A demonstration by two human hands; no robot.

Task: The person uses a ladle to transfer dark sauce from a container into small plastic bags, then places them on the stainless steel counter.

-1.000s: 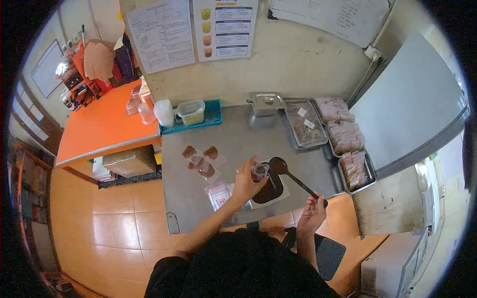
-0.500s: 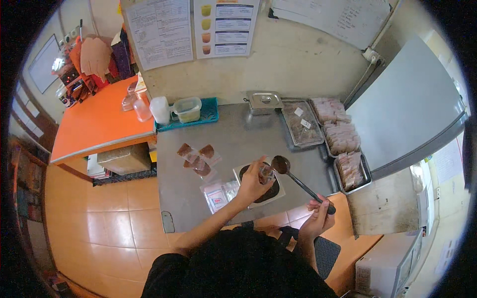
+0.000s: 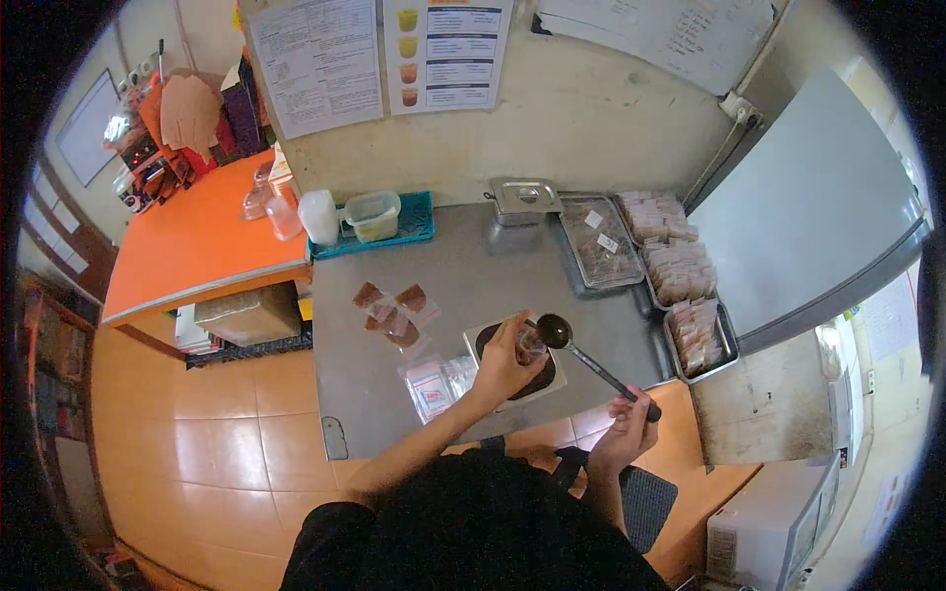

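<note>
My right hand [image 3: 623, 431] grips the dark handle of a ladle [image 3: 603, 372]. Its round bowl sits close beside my left hand [image 3: 503, 362] and looks dark and shiny inside. Between the fingers of my left hand is a small clear plastic bag [image 3: 532, 347], partly hidden by them. Both are over a pale rectangular container [image 3: 560, 378] of dark brown food, mostly covered by my left hand. To the left lie several small clear bags filled with brown food [image 3: 402, 327]. Nearer me is a pile of flat clear bags [image 3: 430, 388] with printing.
A steel table [image 3: 473, 261] carries a teal tray [image 3: 419, 225] with tubs at the back left. A lidded steel pan [image 3: 525, 201], a covered tray [image 3: 599, 246] and trays of filled packets [image 3: 680, 271] stand at the back right. An orange table [image 3: 197, 251] adjoins on the left.
The ladle's bowl has tipped: brown contents showed in it before, and now its inside looks darker. Both hands have barely moved.
</note>
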